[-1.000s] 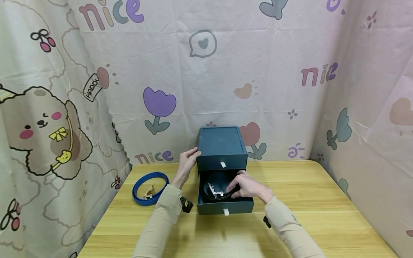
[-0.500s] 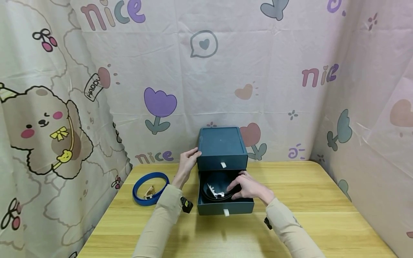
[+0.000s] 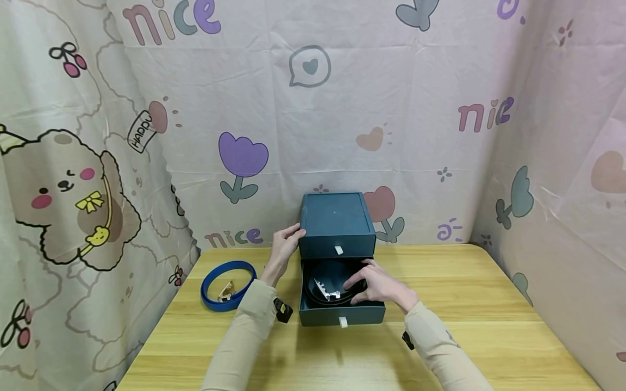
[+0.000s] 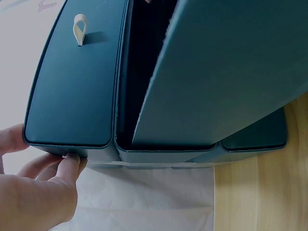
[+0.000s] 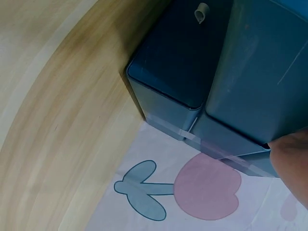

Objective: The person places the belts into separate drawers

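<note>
A dark teal box of stacked drawers (image 3: 335, 214) stands against the back curtain, its middle drawer (image 3: 363, 315) pulled out. In that drawer lies a coiled black belt (image 3: 324, 301) with a silver buckle (image 3: 320, 288). My right hand (image 3: 381, 282) reaches in from the right, fingers and thumb gripping the coil's right side; the right wrist view shows only part of this hand (image 5: 292, 159), with the belt hidden there. My left hand (image 3: 282, 250) touches the box's upper left side, and in the left wrist view its fingers (image 4: 70, 166) press the side of the top drawer.
A coiled blue belt (image 3: 220, 308) with a gold buckle (image 3: 226, 292) lies on the wooden table (image 3: 440, 336), left of my left hand. White loop pulls (image 3: 338, 250) stick out of the drawer fronts. A printed curtain (image 3: 313, 130) encloses the table at the back and sides.
Both hands and the belts stay practically where they were; my right hand and forearm have shifted only very slightly to the right and down in the head view.
</note>
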Action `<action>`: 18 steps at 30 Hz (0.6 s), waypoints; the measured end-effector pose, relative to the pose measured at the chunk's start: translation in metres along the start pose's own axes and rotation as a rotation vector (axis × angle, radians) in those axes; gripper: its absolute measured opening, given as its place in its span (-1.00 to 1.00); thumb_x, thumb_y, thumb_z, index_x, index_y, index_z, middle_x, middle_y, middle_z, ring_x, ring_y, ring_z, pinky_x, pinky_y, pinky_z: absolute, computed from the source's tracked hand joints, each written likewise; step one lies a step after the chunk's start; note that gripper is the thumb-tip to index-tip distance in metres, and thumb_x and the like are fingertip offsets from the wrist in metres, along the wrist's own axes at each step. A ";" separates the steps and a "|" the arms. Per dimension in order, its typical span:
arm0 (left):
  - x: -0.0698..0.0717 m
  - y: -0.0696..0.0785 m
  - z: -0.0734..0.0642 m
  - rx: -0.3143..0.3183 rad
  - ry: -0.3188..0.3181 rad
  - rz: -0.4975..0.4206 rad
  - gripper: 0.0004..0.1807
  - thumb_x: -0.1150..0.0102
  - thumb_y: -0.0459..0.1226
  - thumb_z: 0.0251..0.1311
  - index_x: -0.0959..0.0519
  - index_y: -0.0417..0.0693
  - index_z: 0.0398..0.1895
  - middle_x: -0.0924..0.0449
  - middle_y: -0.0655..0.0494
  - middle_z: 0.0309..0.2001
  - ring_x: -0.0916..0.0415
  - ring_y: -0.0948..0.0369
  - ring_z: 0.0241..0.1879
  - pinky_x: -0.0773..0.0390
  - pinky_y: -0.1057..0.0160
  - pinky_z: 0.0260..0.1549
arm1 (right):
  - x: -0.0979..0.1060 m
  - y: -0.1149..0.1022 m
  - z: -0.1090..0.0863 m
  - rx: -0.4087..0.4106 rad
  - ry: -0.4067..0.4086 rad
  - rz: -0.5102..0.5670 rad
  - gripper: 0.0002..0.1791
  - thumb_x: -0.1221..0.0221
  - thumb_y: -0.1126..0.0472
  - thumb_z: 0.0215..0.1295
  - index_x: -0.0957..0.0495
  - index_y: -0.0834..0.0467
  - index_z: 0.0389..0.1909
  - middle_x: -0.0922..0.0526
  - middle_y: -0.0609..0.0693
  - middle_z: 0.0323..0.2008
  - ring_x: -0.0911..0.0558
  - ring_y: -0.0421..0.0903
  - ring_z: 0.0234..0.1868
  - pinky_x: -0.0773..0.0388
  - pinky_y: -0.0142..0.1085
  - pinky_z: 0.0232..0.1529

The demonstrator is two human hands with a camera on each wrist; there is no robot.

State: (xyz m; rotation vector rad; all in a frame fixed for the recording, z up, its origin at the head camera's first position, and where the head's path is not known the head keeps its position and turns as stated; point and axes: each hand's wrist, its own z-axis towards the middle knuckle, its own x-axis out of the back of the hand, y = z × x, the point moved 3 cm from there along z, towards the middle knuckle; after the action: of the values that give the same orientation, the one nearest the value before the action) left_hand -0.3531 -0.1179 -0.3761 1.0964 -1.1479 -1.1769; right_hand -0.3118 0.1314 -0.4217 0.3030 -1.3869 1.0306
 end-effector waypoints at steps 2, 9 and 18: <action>0.000 0.000 0.000 0.000 -0.002 0.004 -0.45 -0.09 -0.23 0.44 -0.36 -0.23 0.44 -0.29 -0.22 0.49 -0.26 -0.08 0.47 -0.31 -0.09 0.43 | 0.000 0.000 0.000 0.006 0.002 0.009 -0.65 -0.50 0.09 0.05 -0.78 0.07 -0.11 -0.82 -0.15 -0.14 -0.73 -0.15 0.00 -0.09 0.32 0.44; -0.001 0.000 0.000 -0.004 -0.002 0.001 -0.45 -0.08 -0.25 0.45 -0.36 -0.22 0.45 -0.29 -0.21 0.48 -0.38 -0.10 0.35 -0.34 -0.07 0.41 | 0.000 0.002 -0.002 0.041 0.008 0.055 -0.66 -0.49 0.09 0.08 -0.78 0.07 -0.10 -0.82 -0.15 -0.13 -0.73 -0.18 0.02 -0.05 0.34 0.44; 0.000 0.001 0.000 -0.005 -0.009 -0.005 -0.44 -0.08 -0.23 0.45 -0.35 -0.23 0.45 -0.29 -0.22 0.49 -0.25 -0.09 0.48 -0.30 -0.08 0.44 | 0.003 -0.001 -0.007 0.074 0.074 0.134 -0.67 -0.46 0.09 0.12 -0.77 0.12 -0.10 -0.82 -0.06 -0.11 -0.71 -0.05 0.08 -0.07 0.35 0.40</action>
State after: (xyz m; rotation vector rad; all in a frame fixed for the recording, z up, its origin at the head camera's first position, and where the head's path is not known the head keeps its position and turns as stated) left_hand -0.3532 -0.1174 -0.3755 1.0918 -1.1491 -1.1885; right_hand -0.3069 0.1373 -0.4201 0.2265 -1.3183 1.1938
